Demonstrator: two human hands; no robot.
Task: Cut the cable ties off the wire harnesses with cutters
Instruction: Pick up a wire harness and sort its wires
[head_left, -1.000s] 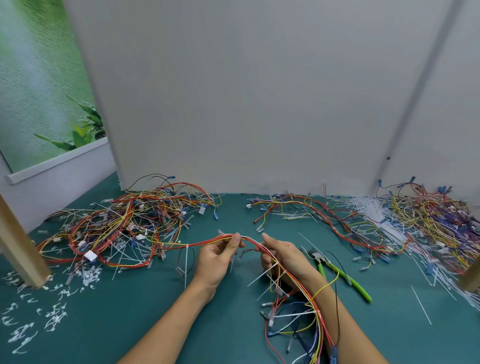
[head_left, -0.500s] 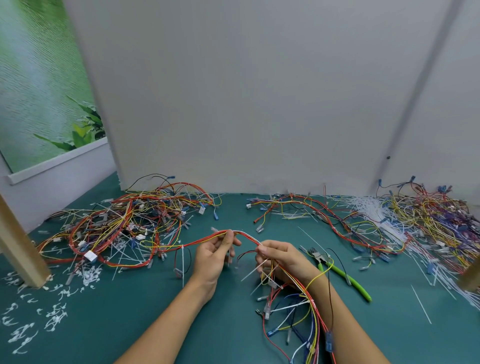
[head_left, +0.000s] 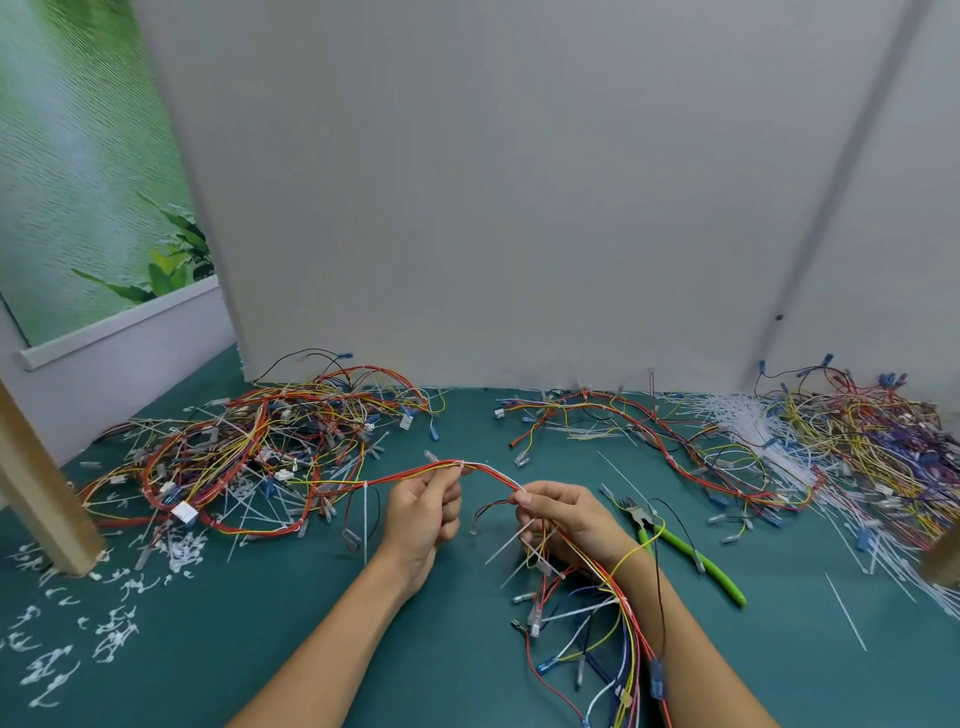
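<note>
Both hands have drawn slightly apart since the earliest frame, exposing a short arched span of the harness (head_left: 493, 474) between them. The right thumb sits lower than it did then.

Left hand (head_left: 423, 514): well left of the cutters (head_left: 698, 564), raised off the worktop (head_left: 260, 649), with the forearm running in from the lower edge. Its grip is pressed together. Thumb and fingertips pinch the harness at a white cable tie (head_left: 462, 464), and the remaining fingers are curled into the palm.

Right hand (head_left: 569, 519): just left of the cutters, back of the hand upward. Thumb and forefinger pinch the same harness, and the other fingers are curled round the wires below. Loose wires drape over the wrist and forearm towards the lower edge.

Harness: held in the air between both hands, left of the cutters. From the left hand it runs further left into a tangled heap of wires (head_left: 249, 457).

Cutters: green-handled, lying flat on the worktop, untouched, beside the right wrist. Whether wrist and handle touch cannot be told.

Other items:
- A loose harness (head_left: 623, 415) lies behind the cutters.
- A second heap (head_left: 857, 447) and a bundle of white ties (head_left: 748, 421) lie behind and to the right of the cutters.
- Cut tie scraps (head_left: 114, 634) are scattered far left of the cutters.
</note>
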